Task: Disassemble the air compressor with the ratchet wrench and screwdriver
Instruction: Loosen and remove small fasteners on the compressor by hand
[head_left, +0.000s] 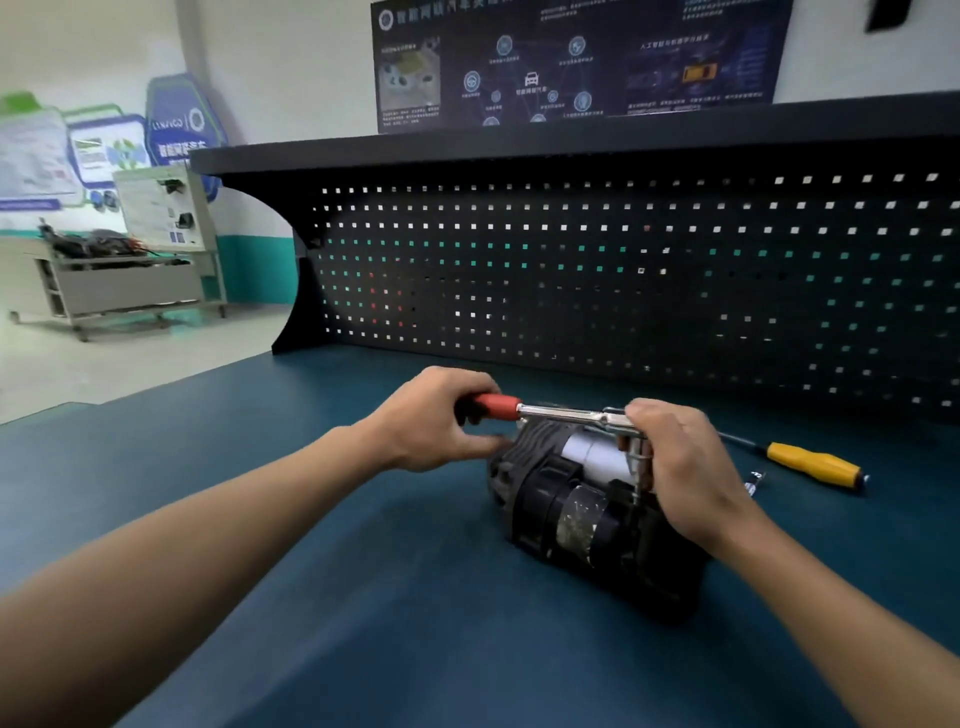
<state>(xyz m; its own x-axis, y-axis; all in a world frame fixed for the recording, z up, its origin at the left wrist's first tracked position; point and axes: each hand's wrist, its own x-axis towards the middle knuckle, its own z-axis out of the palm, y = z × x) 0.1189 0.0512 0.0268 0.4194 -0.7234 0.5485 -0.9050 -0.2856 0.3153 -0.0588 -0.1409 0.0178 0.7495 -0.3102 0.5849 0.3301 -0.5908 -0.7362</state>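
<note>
— Both grips set?
— Yes: my left hand clenches the ratchet wrench by its red handle; my right hand grasps its head atop the air compressor, on the workbench. To its right lies the screwdriver.

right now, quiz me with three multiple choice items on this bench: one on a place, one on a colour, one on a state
1. Where does the screwdriver lie?
A. on the bench, to the right of the air compressor
B. in a drawer
C. on top of the compressor

2. What colour is the handle of the ratchet wrench?
A. blue
B. red
C. green

3. What is the left hand doing?
A. lying flat on the bench
B. holding a cloth
C. gripping the wrench handle

Answers:
1 A: its yellow handle rests on the blue top, beyond the right hand.
2 B: red shows where the handle leaves the fingers.
3 C: its fingers curl round the red grip.
</note>
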